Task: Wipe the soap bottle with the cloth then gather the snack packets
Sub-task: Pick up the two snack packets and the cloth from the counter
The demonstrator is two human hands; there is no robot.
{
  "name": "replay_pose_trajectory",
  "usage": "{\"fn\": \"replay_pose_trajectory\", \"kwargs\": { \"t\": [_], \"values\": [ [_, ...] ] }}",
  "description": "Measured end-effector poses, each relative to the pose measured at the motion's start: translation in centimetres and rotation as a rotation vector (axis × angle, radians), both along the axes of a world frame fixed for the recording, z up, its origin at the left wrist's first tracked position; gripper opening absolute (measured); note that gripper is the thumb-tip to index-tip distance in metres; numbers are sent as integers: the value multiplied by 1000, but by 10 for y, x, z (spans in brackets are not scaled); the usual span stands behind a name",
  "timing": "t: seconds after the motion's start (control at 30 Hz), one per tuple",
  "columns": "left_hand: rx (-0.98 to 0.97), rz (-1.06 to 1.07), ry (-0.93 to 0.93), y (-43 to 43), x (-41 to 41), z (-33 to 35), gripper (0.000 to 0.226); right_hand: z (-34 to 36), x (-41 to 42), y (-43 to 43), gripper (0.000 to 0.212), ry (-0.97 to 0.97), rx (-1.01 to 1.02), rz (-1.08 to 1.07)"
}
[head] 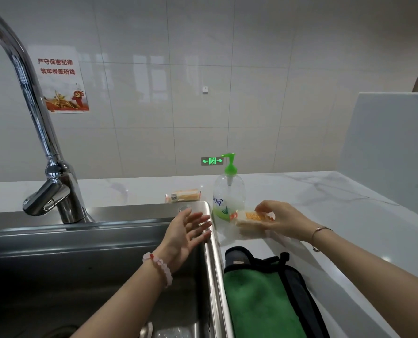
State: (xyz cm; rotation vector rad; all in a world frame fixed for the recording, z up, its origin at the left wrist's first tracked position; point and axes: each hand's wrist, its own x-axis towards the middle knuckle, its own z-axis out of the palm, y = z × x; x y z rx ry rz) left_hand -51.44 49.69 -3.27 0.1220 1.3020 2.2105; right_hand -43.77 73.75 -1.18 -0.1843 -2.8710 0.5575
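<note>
A clear soap bottle (228,196) with a green pump stands on the white counter just right of the sink's corner. My right hand (282,219) grips an orange and white snack packet (250,218) right in front of the bottle, low over the counter. A second snack packet (182,195) lies behind the sink rim, left of the bottle. The green cloth (264,298) with dark trim lies flat on the counter near me, beside the sink. My left hand (189,231) hovers open over the sink's right edge, palm turned toward the packet, holding nothing.
A steel sink (210,264) fills the lower left, with a tall chrome tap (54,181) at its back left. The marble counter (337,215) runs right to a white panel (393,152). A tiled wall with a poster (61,84) stands behind.
</note>
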Motion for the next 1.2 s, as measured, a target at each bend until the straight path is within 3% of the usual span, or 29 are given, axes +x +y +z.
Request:
{"fn": "replay_pose_trajectory", "kwargs": {
  "t": [0.13, 0.27, 0.57, 0.77, 0.9, 1.0, 1.07, 1.2],
  "values": [
    [86, -88, -99, 7, 7, 7, 44, 13, 10, -14, 43, 137, -167, -5],
    [138, -182, -141, 13, 14, 14, 49, 24, 15, -42, 40, 213, -206, 3],
    [-137, -145, -109, -7, 15, 23, 36, 22, 12, -93, 38, 154, -250, 128],
    [-176, -64, -177, -52, 12, 27, 31, 18, -11, -123, 42, 68, -328, 231],
    [-128, 41, -269, -93, 4, 31, 41, 17, -34, -138, 46, -113, -651, 267],
    [-148, 149, -291, -124, -3, 33, 44, 15, -60, -148, 38, -77, -883, 183],
    [-111, 211, -308, -144, -10, 35, 34, 17, -85, -154, 35, 47, -790, 58],
    [-72, 232, -320, -178, -23, 36, 21, 22, -137, -158, 40, 128, -247, -66]
  ]
}}
